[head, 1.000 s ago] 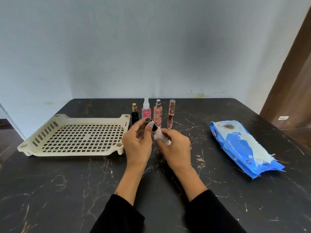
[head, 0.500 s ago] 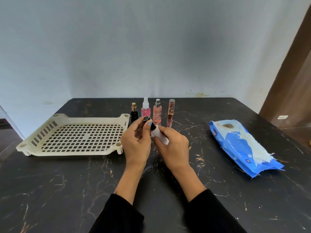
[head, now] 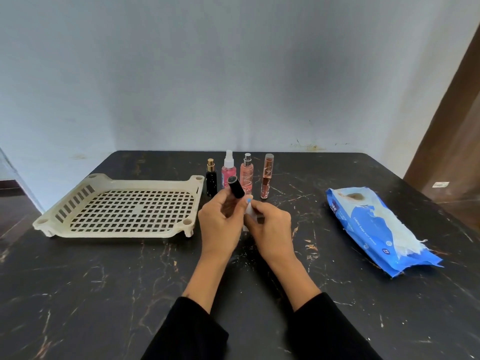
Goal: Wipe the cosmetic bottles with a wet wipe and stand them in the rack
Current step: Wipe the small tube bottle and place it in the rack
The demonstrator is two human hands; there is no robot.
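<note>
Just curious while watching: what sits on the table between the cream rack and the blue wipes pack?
In the head view, four upright bottles and both hands, the left hand holding a dark tube, the right hand a wipe.

Small black-capped bottle [head: 235,190] held tilted against the white wet wipe [head: 250,213]; four bottles [head: 245,175] upright in a row far of it; empty cream rack [head: 124,207] left.

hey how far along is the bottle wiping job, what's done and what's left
Done: nothing yet; the rack holds no bottles. In hand: the left hand holds a small black bottle, the right hand a white wipe. Left: four bottles standing on the table.
</note>
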